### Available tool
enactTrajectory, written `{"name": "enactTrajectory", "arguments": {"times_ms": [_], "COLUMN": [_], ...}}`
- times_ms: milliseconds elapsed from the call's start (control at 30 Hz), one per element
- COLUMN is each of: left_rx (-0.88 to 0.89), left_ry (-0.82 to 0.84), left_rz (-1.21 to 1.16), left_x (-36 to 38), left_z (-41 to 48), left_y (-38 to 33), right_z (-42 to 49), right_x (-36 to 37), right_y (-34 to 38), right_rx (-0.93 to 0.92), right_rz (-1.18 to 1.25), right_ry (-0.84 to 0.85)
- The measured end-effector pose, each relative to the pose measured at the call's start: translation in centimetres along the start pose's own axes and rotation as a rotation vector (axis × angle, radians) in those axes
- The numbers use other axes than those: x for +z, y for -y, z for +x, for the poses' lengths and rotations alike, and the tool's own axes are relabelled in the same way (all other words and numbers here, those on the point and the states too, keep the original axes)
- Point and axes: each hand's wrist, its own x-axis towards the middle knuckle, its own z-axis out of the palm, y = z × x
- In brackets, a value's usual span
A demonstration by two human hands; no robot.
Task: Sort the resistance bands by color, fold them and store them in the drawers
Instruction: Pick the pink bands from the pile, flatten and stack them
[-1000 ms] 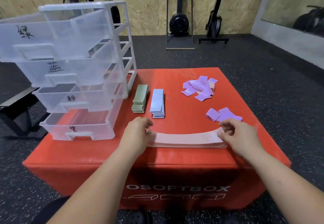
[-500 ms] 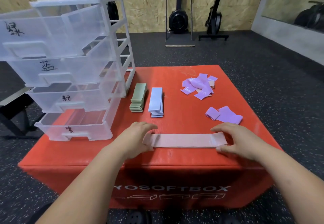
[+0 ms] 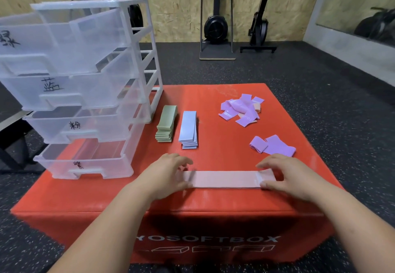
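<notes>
A stack of pink resistance bands [image 3: 224, 179] lies flat and straight near the front edge of the red soft box [image 3: 213, 206]. My left hand [image 3: 164, 174] holds its left end between thumb and curved fingers. My right hand [image 3: 292, 176] holds the right end the same way, thumb at the near edge. Behind them lie a folded green stack [image 3: 166, 123] and a folded blue stack [image 3: 188, 129]. A loose pile of purple bands [image 3: 241, 110], with a pink one under it, lies at the back right. Two folded purple bands [image 3: 273, 145] lie just beyond my right hand.
A clear plastic drawer unit [image 3: 85, 93] stands on the box's left side, all its labelled drawers pulled out. Black rubber gym floor surrounds the box. Exercise machines [image 3: 215, 27] stand against the wooden back wall.
The pink bands, bowed and held at the ends a second ago, now lie straight and flat. Both hands have settled over the ends, the right hand lower on its end.
</notes>
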Motion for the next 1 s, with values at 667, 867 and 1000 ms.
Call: {"name": "enactTrajectory", "arguments": {"times_ms": [667,867,1000], "left_rx": [0.173,0.179,0.158], "left_ry": [-0.090,-0.080,-0.082], "left_rz": [-0.101,-0.091,-0.136], "left_x": [5.8,6.1,5.8], "left_z": [12.3,13.1,13.2], "left_y": [-5.0,-4.5,-4.5], "right_z": [17.3,19.1,18.8], "right_x": [-0.2,0.0,-2.9], "right_y": [-4.6,-5.4,-3.6], "right_rx": [0.361,0.282,0.167], "right_rz": [-0.285,-0.340,-0.280], "right_ry": [0.001,-0.099,-0.335]}}
